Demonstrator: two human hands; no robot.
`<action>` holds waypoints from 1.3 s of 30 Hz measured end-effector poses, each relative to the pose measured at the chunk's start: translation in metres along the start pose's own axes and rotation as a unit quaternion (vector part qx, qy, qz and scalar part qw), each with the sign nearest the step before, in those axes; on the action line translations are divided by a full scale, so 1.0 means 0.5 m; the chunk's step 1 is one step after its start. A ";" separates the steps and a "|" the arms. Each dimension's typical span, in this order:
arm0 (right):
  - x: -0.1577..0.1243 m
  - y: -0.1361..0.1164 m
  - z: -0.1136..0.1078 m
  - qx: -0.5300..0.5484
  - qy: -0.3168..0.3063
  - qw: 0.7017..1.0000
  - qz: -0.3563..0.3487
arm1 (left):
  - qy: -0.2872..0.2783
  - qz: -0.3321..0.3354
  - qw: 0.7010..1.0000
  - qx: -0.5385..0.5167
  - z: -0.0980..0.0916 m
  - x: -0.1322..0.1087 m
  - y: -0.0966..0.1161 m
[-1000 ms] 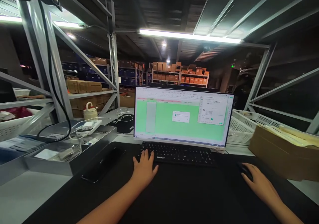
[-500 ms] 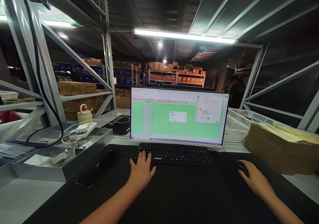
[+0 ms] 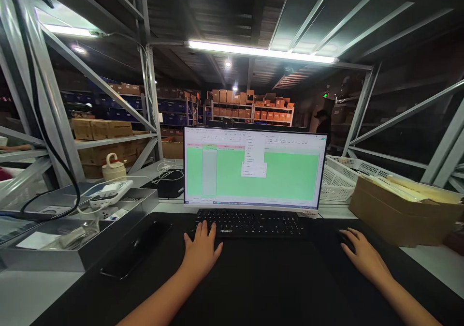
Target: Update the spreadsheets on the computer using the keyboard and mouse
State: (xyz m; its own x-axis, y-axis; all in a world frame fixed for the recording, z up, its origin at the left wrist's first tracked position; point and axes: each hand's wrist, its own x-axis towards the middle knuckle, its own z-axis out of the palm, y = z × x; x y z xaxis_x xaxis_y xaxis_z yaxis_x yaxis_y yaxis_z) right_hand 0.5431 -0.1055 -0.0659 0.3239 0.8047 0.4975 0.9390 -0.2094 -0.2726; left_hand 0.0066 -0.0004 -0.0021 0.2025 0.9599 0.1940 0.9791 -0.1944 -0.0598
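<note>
My left hand (image 3: pixel 200 247) rests with its fingers spread on the left end of a black keyboard (image 3: pixel 250 224). On the right, my right hand (image 3: pixel 364 254) is curled over a black computer mouse (image 3: pixel 347 241), which it partly hides. Both lie on a large black desk mat (image 3: pixel 268 277). Behind the keyboard stands a monitor (image 3: pixel 282 176) with a mostly green spreadsheet. One column is marked grey, and a drop-down menu hangs open near the top middle, overlapping a small white box. The writing on it is too small to read.
A dark phone-like slab (image 3: pixel 136 251) lies left of the keyboard. Beyond it are a grey divided tray (image 3: pixel 87 258), a power strip (image 3: pixel 111 193) with cables and a cream kettle-shaped pot (image 3: pixel 114 169). To the right stand a cardboard box (image 3: pixel 384 214) and white baskets (image 3: pixel 337 183). A person (image 3: pixel 322 123) is in the background.
A drop-down menu has appeared on the monitor, and the chat-like window at its upper right is gone. My view has turned slightly right. Both hands keep their places on keyboard and mouse.
</note>
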 end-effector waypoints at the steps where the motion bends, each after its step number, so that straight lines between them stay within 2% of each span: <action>1: -0.001 -0.003 -0.002 -0.002 -0.002 1.000 0.002 | -0.001 0.000 1.000 0.001 0.000 0.000 0.000; 6: -0.006 -0.015 -0.012 0.001 -0.003 1.000 0.013 | -0.005 0.001 1.000 0.003 -0.003 -0.001 0.001; 23: -0.004 -0.009 -0.004 -0.018 0.009 1.000 0.005 | 0.003 0.000 1.000 0.011 0.007 0.003 -0.001; 39: -0.010 -0.073 -0.057 -0.023 -0.024 0.998 0.045 | -0.010 -0.005 0.999 0.039 0.007 0.013 0.001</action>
State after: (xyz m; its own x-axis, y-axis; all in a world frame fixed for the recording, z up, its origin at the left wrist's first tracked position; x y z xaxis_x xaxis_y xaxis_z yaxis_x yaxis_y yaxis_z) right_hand 0.5105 -0.1179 -0.0351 0.4017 0.8075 0.4319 0.9113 -0.3057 -0.2759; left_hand 0.0081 0.0066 -0.0041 0.1918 0.9655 0.1762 0.9764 -0.1695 -0.1337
